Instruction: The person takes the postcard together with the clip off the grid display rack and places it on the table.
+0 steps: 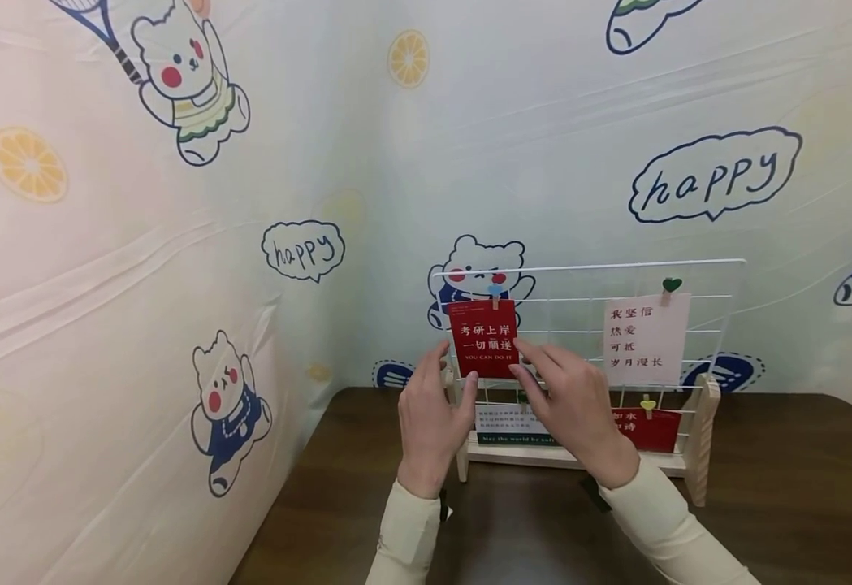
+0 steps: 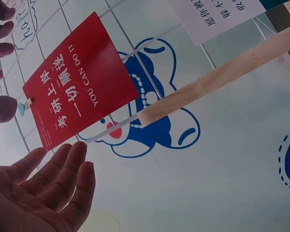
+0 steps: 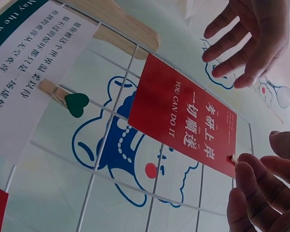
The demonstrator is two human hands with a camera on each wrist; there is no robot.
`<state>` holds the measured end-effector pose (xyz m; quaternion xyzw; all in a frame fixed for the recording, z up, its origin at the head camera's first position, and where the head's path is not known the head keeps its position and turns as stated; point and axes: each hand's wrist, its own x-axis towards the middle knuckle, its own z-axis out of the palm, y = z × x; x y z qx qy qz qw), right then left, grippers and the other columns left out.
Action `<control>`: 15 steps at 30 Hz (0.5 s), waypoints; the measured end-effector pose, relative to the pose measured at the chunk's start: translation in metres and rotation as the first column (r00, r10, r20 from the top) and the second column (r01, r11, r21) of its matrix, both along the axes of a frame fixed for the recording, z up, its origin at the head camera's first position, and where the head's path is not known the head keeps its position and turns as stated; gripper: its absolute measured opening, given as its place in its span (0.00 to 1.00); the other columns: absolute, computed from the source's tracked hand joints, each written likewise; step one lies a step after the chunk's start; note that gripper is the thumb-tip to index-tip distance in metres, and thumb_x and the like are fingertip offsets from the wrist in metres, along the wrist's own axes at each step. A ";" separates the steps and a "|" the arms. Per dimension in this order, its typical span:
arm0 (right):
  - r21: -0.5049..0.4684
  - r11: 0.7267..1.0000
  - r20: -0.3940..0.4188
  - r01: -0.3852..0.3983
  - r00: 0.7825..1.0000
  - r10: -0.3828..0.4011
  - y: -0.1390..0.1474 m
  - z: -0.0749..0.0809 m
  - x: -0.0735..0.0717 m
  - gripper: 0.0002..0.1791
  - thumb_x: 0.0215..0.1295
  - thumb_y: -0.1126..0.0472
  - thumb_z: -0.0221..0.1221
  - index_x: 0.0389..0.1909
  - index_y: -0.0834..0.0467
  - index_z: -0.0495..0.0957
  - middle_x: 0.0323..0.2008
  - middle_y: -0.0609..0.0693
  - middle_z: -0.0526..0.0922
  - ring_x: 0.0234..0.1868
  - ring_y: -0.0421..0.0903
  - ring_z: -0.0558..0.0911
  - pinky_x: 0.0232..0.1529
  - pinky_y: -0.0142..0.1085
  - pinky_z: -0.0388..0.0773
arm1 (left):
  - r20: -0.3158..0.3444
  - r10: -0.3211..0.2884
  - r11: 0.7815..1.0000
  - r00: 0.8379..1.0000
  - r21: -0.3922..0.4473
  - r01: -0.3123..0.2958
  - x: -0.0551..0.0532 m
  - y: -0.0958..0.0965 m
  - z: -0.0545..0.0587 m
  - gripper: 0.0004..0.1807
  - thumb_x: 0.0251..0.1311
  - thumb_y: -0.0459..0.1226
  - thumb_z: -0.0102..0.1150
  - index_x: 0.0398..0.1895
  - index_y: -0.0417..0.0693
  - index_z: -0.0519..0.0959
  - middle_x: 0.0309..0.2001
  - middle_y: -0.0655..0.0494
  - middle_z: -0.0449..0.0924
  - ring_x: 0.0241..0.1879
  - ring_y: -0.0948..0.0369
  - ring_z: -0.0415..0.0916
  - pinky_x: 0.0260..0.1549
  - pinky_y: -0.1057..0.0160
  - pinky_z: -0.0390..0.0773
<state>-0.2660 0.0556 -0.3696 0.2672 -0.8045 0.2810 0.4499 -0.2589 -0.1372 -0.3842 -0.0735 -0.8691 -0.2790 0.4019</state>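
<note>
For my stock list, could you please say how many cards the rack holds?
4 in the head view: red card upper left, white card upper right, white-and-green card lower left, second red card lower right; more may be hidden.

In the right wrist view, we saw the right hand's (image 3: 266,195) fingertips near the small clip (image 3: 234,158) on a red card (image 3: 183,121), the left hand (image 3: 266,34) apart from it, and a green heart clip (image 3: 77,105) on a white card (image 3: 50,82).

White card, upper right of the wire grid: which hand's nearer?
Right. The right hand is below-left of the white card, by the right edge of the upper red card; the left hand is farther left, by its left edge.
</note>
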 end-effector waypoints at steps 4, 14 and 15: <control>-0.001 1.000 0.016 -0.009 1.000 0.009 -0.004 0.004 -0.002 0.23 0.61 0.59 0.74 0.57 0.61 0.85 0.43 0.57 0.92 0.39 0.53 0.91 0.33 0.42 0.88 | 0.014 -0.002 1.000 1.000 0.015 0.002 -0.001 -0.001 0.000 0.34 0.63 0.49 0.70 0.70 0.49 0.74 0.62 0.50 0.84 0.51 0.52 0.88 0.48 0.49 0.88; 0.001 1.000 0.011 -0.001 1.000 0.001 -0.008 0.012 -0.011 0.23 0.61 0.61 0.73 0.57 0.62 0.85 0.41 0.59 0.92 0.34 0.53 0.90 0.30 0.42 0.86 | 0.038 -0.025 0.999 0.999 0.036 0.024 -0.008 -0.002 0.005 0.33 0.63 0.48 0.70 0.70 0.51 0.74 0.62 0.52 0.85 0.52 0.53 0.88 0.49 0.51 0.88; 0.002 1.000 0.009 0.001 1.000 -0.001 -0.008 0.013 -0.012 0.23 0.61 0.61 0.74 0.57 0.62 0.85 0.41 0.59 0.92 0.33 0.53 0.90 0.30 0.42 0.86 | 0.042 -0.028 0.999 0.999 0.036 0.026 -0.008 -0.002 0.005 0.33 0.63 0.49 0.70 0.70 0.51 0.74 0.63 0.52 0.85 0.53 0.54 0.88 0.49 0.51 0.88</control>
